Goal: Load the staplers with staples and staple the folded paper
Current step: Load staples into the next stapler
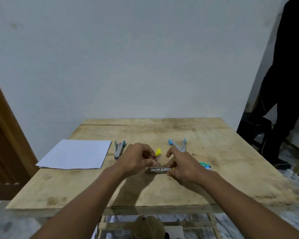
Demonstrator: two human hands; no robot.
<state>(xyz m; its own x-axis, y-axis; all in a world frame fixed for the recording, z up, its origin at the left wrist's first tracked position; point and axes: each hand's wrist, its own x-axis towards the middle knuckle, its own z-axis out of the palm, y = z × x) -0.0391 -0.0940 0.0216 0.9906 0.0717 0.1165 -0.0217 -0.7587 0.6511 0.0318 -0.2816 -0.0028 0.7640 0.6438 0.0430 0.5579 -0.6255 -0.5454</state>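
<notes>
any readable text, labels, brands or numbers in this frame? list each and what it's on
None can be read.
Green staple box: it carries printing, but too small and blurred to read.
Paper stack: looks blank, no legible marks.
Teal stapler, blue stapler and the yellow stapler under the left hand and right hand: no visible lettering.

A worn pale plywood table (162, 130) stands against a plain grey-white wall (128, 57). A brown wooden door (5, 144) lies left; a dark-clothed bystander (286, 83) stands right (partly cropped).
</notes>
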